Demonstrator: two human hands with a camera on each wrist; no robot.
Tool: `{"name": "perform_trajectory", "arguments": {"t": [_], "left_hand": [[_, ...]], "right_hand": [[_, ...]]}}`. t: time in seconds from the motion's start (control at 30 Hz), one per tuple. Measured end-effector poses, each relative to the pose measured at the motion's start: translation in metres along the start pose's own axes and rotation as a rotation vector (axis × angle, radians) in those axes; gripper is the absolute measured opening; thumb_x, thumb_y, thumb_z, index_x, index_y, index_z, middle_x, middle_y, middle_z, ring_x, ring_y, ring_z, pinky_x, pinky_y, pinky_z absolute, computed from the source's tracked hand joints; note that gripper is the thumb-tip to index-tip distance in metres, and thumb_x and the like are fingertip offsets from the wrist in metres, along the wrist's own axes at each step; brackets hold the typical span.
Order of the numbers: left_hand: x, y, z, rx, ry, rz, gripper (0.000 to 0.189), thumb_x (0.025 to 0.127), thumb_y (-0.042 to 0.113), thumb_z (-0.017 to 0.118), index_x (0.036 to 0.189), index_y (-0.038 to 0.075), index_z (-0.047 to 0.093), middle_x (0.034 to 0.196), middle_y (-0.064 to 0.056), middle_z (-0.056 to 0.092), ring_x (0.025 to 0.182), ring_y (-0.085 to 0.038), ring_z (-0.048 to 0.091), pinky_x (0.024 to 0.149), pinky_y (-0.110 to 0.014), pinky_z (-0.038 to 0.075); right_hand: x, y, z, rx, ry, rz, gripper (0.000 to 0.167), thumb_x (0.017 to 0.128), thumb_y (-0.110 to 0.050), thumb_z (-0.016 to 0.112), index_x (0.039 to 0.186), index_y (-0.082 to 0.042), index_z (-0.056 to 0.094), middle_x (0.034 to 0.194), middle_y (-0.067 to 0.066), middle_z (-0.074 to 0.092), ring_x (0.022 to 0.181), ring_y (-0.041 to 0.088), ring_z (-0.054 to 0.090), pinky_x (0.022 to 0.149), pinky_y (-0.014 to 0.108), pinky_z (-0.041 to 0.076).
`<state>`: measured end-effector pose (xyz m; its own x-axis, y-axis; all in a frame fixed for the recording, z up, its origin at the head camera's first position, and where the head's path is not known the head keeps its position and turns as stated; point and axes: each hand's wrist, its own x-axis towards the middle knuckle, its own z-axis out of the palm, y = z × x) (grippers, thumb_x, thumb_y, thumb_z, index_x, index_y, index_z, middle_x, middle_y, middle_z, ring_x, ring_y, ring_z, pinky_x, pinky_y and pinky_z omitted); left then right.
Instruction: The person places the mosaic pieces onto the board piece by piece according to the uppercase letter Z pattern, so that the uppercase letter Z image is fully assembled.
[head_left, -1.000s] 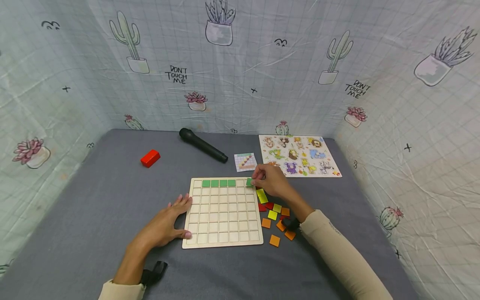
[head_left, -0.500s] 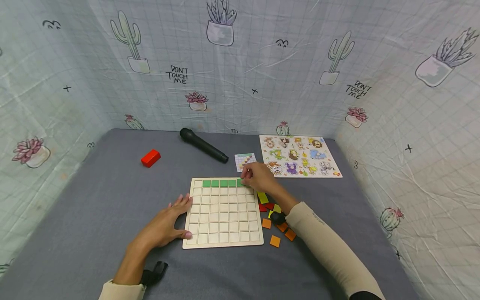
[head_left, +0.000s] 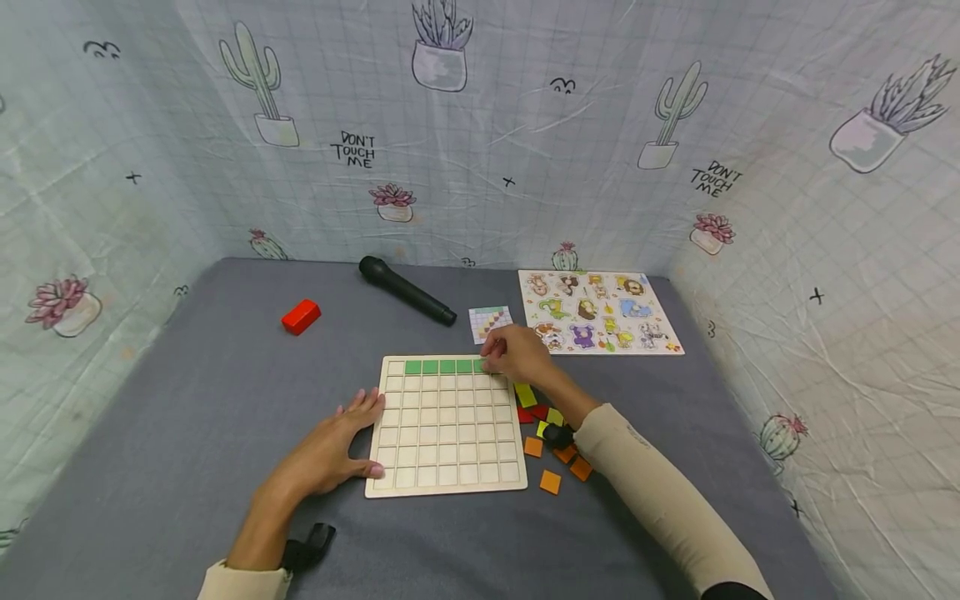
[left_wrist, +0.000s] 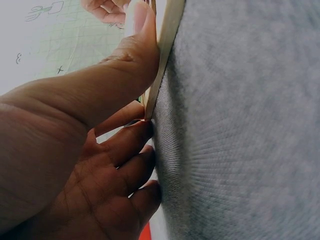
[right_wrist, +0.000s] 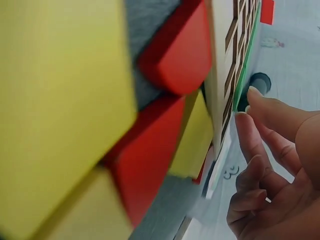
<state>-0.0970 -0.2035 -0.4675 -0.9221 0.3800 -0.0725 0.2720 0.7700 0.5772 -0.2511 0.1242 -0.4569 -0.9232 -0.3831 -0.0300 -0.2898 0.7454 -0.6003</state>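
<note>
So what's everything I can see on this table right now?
Wooden grid board: one, pale wood, centre of the table.
Green tiles: at least four, in the board's top row.
Loose tiles: several, yellow, red and orange, right of the board.
Pattern card: one, small, behind the board.
Microphone: one, black, far side.
Red block: one, far left.
Animal puzzle: one, colourful, far right.
Left hand: flat against the board's left edge.
Right hand: fingertips at the top row's right end.
</note>
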Motion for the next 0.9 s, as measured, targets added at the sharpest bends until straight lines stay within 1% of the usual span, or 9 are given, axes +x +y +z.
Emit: {"name": "perform_trajectory", "arguments": {"t": [0.07, 0.2, 0.3, 0.43, 0.57, 0.7, 0.9], "left_hand": [[0.000, 0.000, 0.000, -0.003, 0.001, 0.001, 0.107, 0.077, 0.029, 0.093, 0.163, -0.002, 0.037, 0.172, -0.023, 0.030, 0.161, -0.048, 0.025, 0.128, -0.069, 0.024], [0.000, 0.000, -0.001, -0.004, 0.003, 0.005, 0.106, 0.077, 0.028, 0.093, 0.162, -0.003, 0.038, 0.172, -0.023, 0.030, 0.161, -0.048, 0.025, 0.128, -0.069, 0.024], [-0.001, 0.000, -0.001, -0.001, 0.007, 0.004, 0.106, 0.076, 0.028, 0.093, 0.162, -0.003, 0.038, 0.172, -0.023, 0.030, 0.161, -0.048, 0.025, 0.128, -0.069, 0.024], [-0.002, 0.001, -0.001, 0.003, 0.011, 0.003, 0.106, 0.076, 0.028, 0.093, 0.162, -0.003, 0.039, 0.172, -0.023, 0.031, 0.160, -0.048, 0.026, 0.128, -0.069, 0.024], [-0.002, 0.001, -0.001, 0.002, 0.007, 0.001, 0.106, 0.076, 0.028, 0.094, 0.162, -0.003, 0.039, 0.172, -0.023, 0.031, 0.160, -0.048, 0.026, 0.128, -0.069, 0.024], [-0.002, 0.001, 0.000, -0.005, 0.000, 0.000, 0.106, 0.077, 0.029, 0.093, 0.162, -0.002, 0.039, 0.172, -0.023, 0.030, 0.161, -0.048, 0.025, 0.128, -0.069, 0.024], [-0.001, 0.001, 0.001, -0.009, 0.006, 0.005, 0.106, 0.076, 0.029, 0.093, 0.162, -0.003, 0.039, 0.172, -0.023, 0.030, 0.161, -0.048, 0.025, 0.128, -0.069, 0.024]], "right_hand": [[-0.004, 0.003, -0.003, 0.023, 0.005, 0.005, 0.010, 0.092, -0.019, 0.085, 0.098, -0.016, 0.078, 0.086, 0.001, 0.073, 0.072, 0.016, 0.064, 0.064, 0.031, 0.052], [-0.013, 0.015, -0.013, 0.027, 0.016, -0.008, 0.013, 0.092, -0.019, 0.085, 0.102, -0.013, 0.077, 0.086, 0.002, 0.074, 0.070, 0.016, 0.064, 0.061, 0.029, 0.051], [-0.019, 0.023, -0.019, 0.004, 0.023, -0.019, 0.017, 0.090, -0.017, 0.086, 0.104, -0.012, 0.078, 0.088, 0.004, 0.074, 0.076, 0.017, 0.064, 0.064, 0.029, 0.050], [-0.025, 0.029, -0.025, -0.008, 0.002, 0.013, 0.020, 0.089, -0.017, 0.088, 0.107, -0.013, 0.079, 0.095, 0.005, 0.072, 0.084, 0.019, 0.063, 0.068, 0.031, 0.051], [-0.027, 0.031, -0.025, -0.027, -0.029, 0.070, 0.022, 0.090, -0.019, 0.088, 0.109, -0.016, 0.079, 0.098, 0.004, 0.071, 0.084, 0.019, 0.062, 0.070, 0.031, 0.052], [-0.028, 0.029, -0.023, -0.035, -0.041, 0.100, 0.019, 0.090, -0.019, 0.087, 0.107, -0.015, 0.079, 0.096, 0.003, 0.071, 0.084, 0.018, 0.062, 0.073, 0.032, 0.053], [-0.028, 0.027, -0.021, -0.028, -0.035, 0.093, 0.012, 0.093, -0.014, 0.084, 0.102, -0.012, 0.077, 0.091, 0.003, 0.071, 0.080, 0.018, 0.063, 0.074, 0.033, 0.054]]}}
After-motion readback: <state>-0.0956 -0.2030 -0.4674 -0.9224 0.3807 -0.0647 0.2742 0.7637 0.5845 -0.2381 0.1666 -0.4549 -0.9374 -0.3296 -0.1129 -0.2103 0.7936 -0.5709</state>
